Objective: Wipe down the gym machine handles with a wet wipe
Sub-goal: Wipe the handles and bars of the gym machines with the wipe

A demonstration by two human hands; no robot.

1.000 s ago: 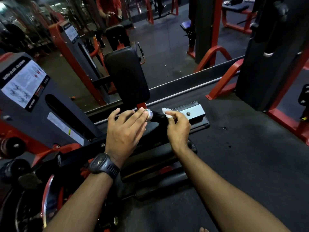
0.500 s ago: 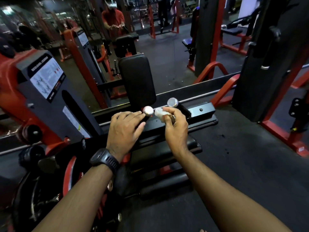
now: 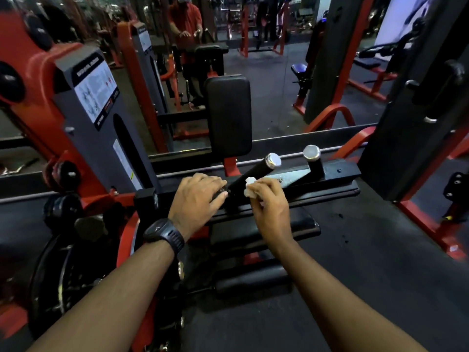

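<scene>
A black machine handle (image 3: 253, 171) with a chrome end cap slants up to the right at the middle of the head view. A second, shorter black handle (image 3: 313, 158) with a chrome cap stands to its right. My right hand (image 3: 270, 207) pinches a crumpled white wet wipe (image 3: 250, 185) against the lower part of the slanted handle. To the left of that handle's base, my left hand (image 3: 198, 196), with a black watch on its wrist, rests on the machine frame with fingers spread.
A black back pad (image 3: 228, 113) rises just behind the handles. A grey and red weight-stack housing (image 3: 99, 118) stands at the left. A dark machine column (image 3: 416, 118) with red frame rails is at the right. A mirror behind reflects a person in red.
My right hand has slid with the wipe down from the handle's chrome cap to its lower part. My left hand has shifted slightly lower. The view has tilted up.
</scene>
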